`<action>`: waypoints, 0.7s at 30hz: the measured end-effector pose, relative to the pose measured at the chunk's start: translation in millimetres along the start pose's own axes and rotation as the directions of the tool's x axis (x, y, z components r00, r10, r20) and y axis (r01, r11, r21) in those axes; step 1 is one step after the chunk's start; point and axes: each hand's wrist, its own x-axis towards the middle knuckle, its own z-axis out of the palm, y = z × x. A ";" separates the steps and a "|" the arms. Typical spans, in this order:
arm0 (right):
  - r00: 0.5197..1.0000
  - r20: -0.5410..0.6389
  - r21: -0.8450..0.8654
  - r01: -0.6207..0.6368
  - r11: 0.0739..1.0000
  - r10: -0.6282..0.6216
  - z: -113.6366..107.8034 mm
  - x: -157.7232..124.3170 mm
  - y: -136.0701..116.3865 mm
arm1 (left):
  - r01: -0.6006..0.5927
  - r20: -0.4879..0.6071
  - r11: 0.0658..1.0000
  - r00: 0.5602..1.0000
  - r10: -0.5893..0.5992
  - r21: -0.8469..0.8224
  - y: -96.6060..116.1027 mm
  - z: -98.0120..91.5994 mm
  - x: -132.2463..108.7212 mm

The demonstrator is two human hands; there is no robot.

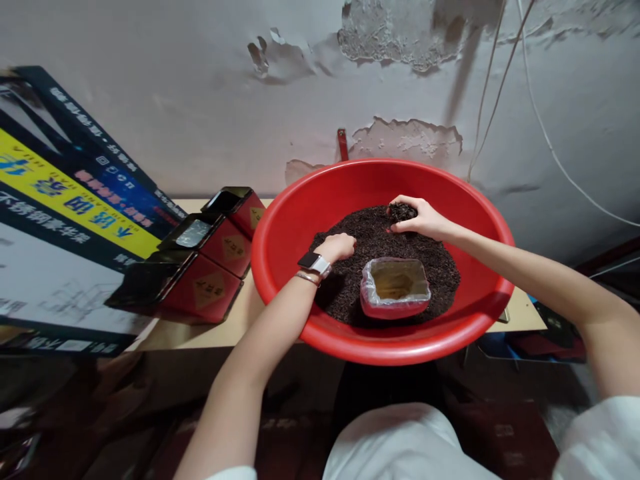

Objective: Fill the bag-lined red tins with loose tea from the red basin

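A wide red basin point(287, 207) holds a heap of dark, loose tea leaves point(370, 230). My right hand point(420, 217) is over the far right part of the heap, its fingers curved around a handful of the leaves. On the left side, my left hand point(339, 247) rests low against the heap with its fingers curled in; whatever is inside them is hidden. Between my hands and nearer to me, a small red container point(395, 308) sits upright among the leaves. It is lined with a clear plastic bag, and its yellowish inside shows.
Several dark red tins point(213, 290), open at the top, stand in a row left of the basin on a pale table point(253, 310). A large printed carton point(75, 200) leans beside them. Behind is a peeling wall point(200, 100) with hanging cables point(537, 113) at right.
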 end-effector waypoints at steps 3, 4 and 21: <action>0.998 0.040 0.138 -0.043 0.989 0.038 12.4 -28.4 -19.0 | 0.010 0.000 1.000 1.000 -0.010 -0.001 0.2 -1.1 -1.3; 0.997 0.045 0.173 -0.068 0.982 0.061 17.7 -36.5 -19.7 | 0.011 -0.001 1.000 1.000 -0.011 -0.002 0.7 -1.7 -2.4; 0.994 0.108 0.064 0.000 0.998 -0.007 31.1 -58.4 -11.1 | 0.025 -0.015 0.999 1.000 -0.025 -0.035 -4.3 -2.5 -6.0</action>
